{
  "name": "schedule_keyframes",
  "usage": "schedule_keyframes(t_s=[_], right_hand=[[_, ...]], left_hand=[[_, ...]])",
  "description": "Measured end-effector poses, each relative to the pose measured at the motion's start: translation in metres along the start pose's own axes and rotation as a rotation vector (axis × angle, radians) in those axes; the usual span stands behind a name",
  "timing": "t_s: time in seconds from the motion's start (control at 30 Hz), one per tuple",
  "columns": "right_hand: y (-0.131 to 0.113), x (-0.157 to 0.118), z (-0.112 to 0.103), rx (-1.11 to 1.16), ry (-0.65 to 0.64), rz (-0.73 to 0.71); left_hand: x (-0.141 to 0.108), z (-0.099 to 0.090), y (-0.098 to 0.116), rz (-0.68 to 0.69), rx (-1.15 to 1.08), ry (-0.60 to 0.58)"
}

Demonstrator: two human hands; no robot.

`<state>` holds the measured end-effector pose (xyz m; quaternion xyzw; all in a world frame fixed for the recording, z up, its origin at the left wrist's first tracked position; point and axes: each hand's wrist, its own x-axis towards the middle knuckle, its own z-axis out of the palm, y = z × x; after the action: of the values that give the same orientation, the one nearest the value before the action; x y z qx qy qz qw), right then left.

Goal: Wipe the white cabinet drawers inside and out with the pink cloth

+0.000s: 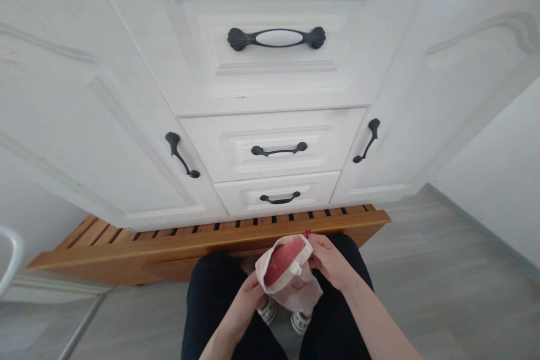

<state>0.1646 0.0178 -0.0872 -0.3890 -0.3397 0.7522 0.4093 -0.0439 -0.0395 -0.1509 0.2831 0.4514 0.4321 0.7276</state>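
Two hands share one small cloth bag [291, 297] in the head view, holding it in front of the person, over the gap between the knees. The left hand [248, 299] pinches the rim on its side between thumb and fingers; the right hand [328, 259] grips the opposite edge, near a small red tip [307, 233] that looks like the end of a cord or tag.

As for progress, the opening is already spread wide and turned up toward the camera, so I judge the bag to be undone; a white fastening [297, 268] sits at the front of the rim. Nothing shows as lifted out, and neither hand reaches inside, so any handling of the inside looks not yet done.

Within the mouth there is red material [283, 261]; whether that is a lining or a separate folded thing I cannot tell. The pale lower part hangs loosely, with a faint red print, and what fills it, if anything, is hidden.

Ahead stands a white cabinet [147, 191] whose three drawers [270, 83] and both visible doors [105, 143] are shut, their contents out of sight. A slatted wooden ledge [169, 256] runs along its foot, just beyond the knees.
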Motion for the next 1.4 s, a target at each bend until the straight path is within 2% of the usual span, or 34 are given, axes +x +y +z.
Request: schedule_keyframes(t_s=[0.13, 0.2, 0.3, 0.37, 0.43, 0.5, 0.6, 0.73, 0.8, 0.9, 1.07, 1.17, 1.27, 1.33, 1.4], right_hand=[[0.010, 0.018, -0.010, 0.221, 0.025, 0.011], [0.025, 0.022, -0.015, 0.293, -0.059, 0.097], [0.060, 0.014, -0.022, 0.308, -0.240, 0.298], [0.086, 0.005, -0.028, 0.282, -0.267, 0.379], [0.110, -0.002, -0.034, 0.191, -0.170, 0.344], [0.127, -0.003, -0.039, 0.071, -0.009, 0.246], [0.137, 0.004, -0.046, -0.053, 0.193, 0.117], [0.128, 0.009, -0.046, -0.144, 0.309, 0.001], [0.122, 0.007, -0.043, -0.155, 0.295, -0.063], [0.115, 0.000, -0.038, -0.209, 0.253, -0.144], [0.110, -0.010, -0.035, -0.748, 0.338, -0.224], [0.097, -0.018, -0.030, -1.026, 0.325, -0.292], [0.073, -0.029, -0.026, -1.185, 0.286, -0.314], [0.053, -0.036, -0.026, -1.185, 0.218, -0.336], [0.036, -0.042, -0.029, -1.091, 0.057, -0.296]], left_hand=[[-0.006, 0.000, 0.010, -0.123, -0.068, -0.139], [-0.003, 0.000, 0.006, -0.150, -0.138, -0.161], [0.005, -0.006, -0.006, -0.138, -0.235, -0.125], [0.009, -0.013, -0.015, -0.191, -0.293, -0.101], [0.010, -0.019, -0.024, -0.294, -0.339, -0.093], [0.009, -0.022, -0.031, -0.374, -0.333, -0.097], [0.012, -0.025, -0.041, -0.327, -0.187, -0.081], [0.025, -0.035, -0.051, -0.116, -0.019, 0.107], [0.029, -0.038, -0.054, 0.014, 0.037, 0.219], [0.026, -0.035, -0.052, 0.157, 0.180, 0.262], [0.013, -0.022, -0.040, 0.264, 0.414, 0.336], [0.006, -0.016, -0.032, 0.358, 0.527, 0.338], [-0.002, -0.013, -0.022, 0.392, 0.695, 0.290], [-0.009, -0.009, -0.014, 0.425, 0.797, 0.253], [-0.017, -0.002, -0.001, 0.448, 0.813, 0.196]])
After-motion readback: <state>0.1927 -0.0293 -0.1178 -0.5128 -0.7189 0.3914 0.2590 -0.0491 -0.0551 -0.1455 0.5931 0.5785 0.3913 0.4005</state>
